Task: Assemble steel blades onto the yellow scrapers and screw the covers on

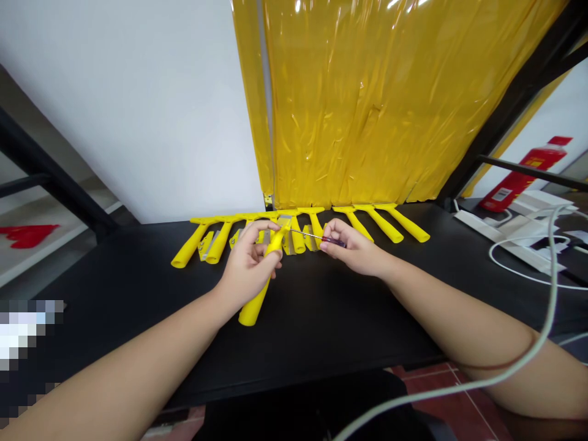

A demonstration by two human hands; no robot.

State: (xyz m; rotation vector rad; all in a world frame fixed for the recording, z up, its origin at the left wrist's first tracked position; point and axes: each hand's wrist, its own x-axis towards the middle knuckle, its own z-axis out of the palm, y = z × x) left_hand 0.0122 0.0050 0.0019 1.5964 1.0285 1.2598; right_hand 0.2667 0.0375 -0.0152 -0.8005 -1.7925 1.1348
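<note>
My left hand [253, 254] is closed around a yellow scraper [258, 300], its hollow handle slanting down toward the table's front edge. Between the fingers and thumb of my right hand [351, 246] is a small screwdriver [334, 241] with a dark translucent handle. Its thin metal shaft points left, and the tip meets or nearly meets the scraper's head; exact contact is too small to tell. Behind both hands lies a row of similar yellow scrapers [388, 225], handles toward me. Several yellow pieces with metal strips [313, 239] lie among them, partly hidden by my left hand.
The black table [321, 331] meets a white panel [184, 110] and a yellow plastic curtain [367, 110] at the back. On the right are a red bottle [523, 174], white boxes [509, 229] and cables. One pale cable [459, 386] crosses in front of my right forearm.
</note>
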